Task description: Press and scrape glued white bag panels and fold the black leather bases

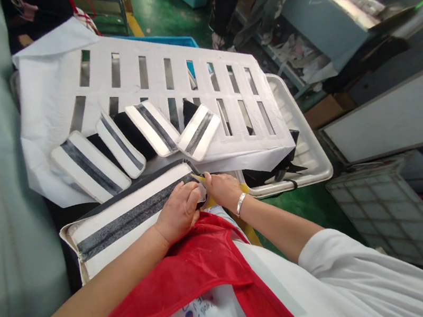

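Note:
A long white piece with a dark grey stripe (125, 223) lies slanted close to my body. My left hand (182, 210) is closed on its right end, fingers bent over the edge. At that same corner my right hand (222, 190) is closed around a small yellow tool, whose thin tip reaches the piece's dark edge; most of the tool is hidden by the fingers. Beyond them, several shorter striped pieces, among them one at the left (91, 166) and one at the right (199, 132), rest on a white slotted sheet (178, 51).
A pale plastic tray (312, 164) holding black scraps stands to the right, partly under the sheet. A grey-green surface (7, 212) runs along the left. A bluish bench (322, 23) and a person's dark-clothed legs (224, 1) are farther back.

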{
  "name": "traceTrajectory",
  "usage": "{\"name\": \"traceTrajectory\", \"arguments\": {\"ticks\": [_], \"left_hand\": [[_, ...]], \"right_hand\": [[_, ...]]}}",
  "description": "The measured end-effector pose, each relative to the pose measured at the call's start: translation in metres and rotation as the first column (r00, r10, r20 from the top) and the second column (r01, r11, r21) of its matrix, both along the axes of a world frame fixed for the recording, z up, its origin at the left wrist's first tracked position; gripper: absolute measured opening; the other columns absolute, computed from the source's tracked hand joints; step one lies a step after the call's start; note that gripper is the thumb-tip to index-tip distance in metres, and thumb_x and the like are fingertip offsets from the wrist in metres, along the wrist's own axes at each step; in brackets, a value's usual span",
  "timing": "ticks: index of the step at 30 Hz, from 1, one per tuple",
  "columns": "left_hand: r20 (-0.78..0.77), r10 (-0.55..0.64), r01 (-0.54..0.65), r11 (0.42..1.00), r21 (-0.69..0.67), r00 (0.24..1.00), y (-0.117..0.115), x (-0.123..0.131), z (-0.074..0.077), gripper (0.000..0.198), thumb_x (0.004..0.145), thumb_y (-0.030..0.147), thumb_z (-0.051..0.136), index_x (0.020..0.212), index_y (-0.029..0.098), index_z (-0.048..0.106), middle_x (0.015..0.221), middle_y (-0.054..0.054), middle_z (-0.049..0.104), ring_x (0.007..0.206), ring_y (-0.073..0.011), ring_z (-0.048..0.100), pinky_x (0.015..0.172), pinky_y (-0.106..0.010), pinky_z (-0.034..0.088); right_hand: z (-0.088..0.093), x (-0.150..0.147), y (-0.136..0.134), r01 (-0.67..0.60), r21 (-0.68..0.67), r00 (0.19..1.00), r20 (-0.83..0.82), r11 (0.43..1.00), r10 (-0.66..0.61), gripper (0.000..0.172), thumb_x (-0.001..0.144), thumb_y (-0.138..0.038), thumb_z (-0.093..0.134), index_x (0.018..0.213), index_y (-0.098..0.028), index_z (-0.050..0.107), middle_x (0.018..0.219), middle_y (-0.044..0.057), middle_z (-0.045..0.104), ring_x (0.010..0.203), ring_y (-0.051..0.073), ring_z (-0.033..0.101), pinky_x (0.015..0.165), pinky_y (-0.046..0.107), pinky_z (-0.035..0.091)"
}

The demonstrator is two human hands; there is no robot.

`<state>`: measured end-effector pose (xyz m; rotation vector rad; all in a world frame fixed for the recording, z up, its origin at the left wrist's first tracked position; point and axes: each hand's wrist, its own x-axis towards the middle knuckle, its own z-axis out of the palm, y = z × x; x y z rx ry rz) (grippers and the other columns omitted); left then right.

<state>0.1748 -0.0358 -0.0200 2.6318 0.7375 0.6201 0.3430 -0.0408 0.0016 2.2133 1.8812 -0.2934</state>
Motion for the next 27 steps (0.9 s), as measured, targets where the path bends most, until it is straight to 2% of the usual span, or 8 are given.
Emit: {"name": "traceTrajectory", "arguments": {"ticks": [4,8,13,19,27], "left_hand": [[0.044,-0.003,0.005,0.999,-0.04,0.999,0.002,0.001,0.0,0.036,0.073,0.015,0.057,0.108,0.014,0.045,0.118,-0.016,0.052,0.111,-0.0285,0.049,0.102,-0.049,0.039],[0.11,0.014,-0.008,0.999,-0.049,0.994,0.003,0.002,0.0,0.037,0.073,0.015,0.058,0.107,0.014,0.044,0.117,-0.017,0.05,0.111,-0.0283,0.049,0.097,-0.045,0.044],[0.127,0.01,-0.004,0.999,-0.044,0.992,0.003,0.002,-0.004,0.04,0.072,0.017,0.062,0.108,0.013,0.043,0.12,-0.018,0.047,0.113,-0.0295,0.047,0.098,-0.045,0.044],[0.124,0.024,-0.018,0.999,-0.045,0.992,0.005,0.002,-0.01,0.047,0.069,0.018,0.064,0.109,0.013,0.041,0.123,-0.019,0.044,0.116,-0.0303,0.045,0.099,-0.046,0.043],[0.152,0.031,-0.021,0.998,-0.061,0.988,0.006,0.005,-0.003,0.049,0.063,0.017,0.068,0.103,0.015,0.039,0.121,-0.018,0.043,0.116,-0.0304,0.045,0.098,-0.047,0.044]], "right_hand": [[0.0,-0.003,0.002,-0.051,-0.022,0.999,-0.008,0.998,0.051,0.061,0.099,-0.038,0.01,0.091,-0.015,0.066,0.083,0.013,0.069,0.081,0.023,0.067,0.07,0.032,0.05],[0.004,-0.004,0.006,-0.091,-0.064,0.996,0.004,0.994,0.091,0.062,0.099,-0.038,0.006,0.097,-0.015,0.064,0.089,0.014,0.068,0.086,0.021,0.066,0.074,0.032,0.049],[0.005,-0.007,0.013,-0.113,-0.018,0.994,-0.01,0.993,0.112,0.057,0.1,-0.038,0.012,0.098,-0.015,0.064,0.09,0.013,0.069,0.088,0.022,0.066,0.076,0.033,0.049],[0.004,-0.011,0.019,-0.073,0.02,0.997,-0.012,0.997,0.073,0.058,0.1,-0.037,0.012,0.096,-0.012,0.065,0.088,0.016,0.069,0.089,0.021,0.066,0.078,0.032,0.049],[0.012,-0.014,0.026,-0.119,0.031,0.992,-0.031,0.992,0.12,0.055,0.099,-0.039,0.016,0.102,-0.012,0.064,0.093,0.017,0.068,0.091,0.023,0.066,0.079,0.034,0.049]]}}
